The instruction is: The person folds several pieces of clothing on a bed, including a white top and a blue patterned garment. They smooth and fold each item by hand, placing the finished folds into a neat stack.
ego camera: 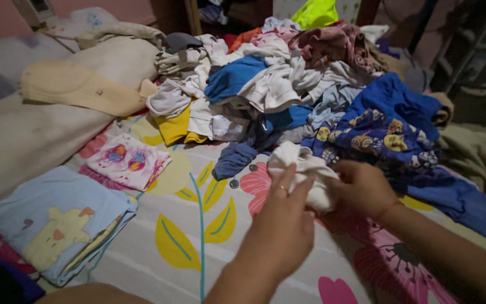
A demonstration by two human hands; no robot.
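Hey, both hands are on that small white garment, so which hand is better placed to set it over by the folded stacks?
Probably the left hand. It grips the white garment on the side nearer the folded pink piece and the folded blue stack; the right hand would have to cross over.

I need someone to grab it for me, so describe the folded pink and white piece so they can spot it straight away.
Start at the flowered bedsheet and look left of the clothes pile. The pink and white garment lies flat, just above the folded light blue piece. Only it has two round colourful prints.
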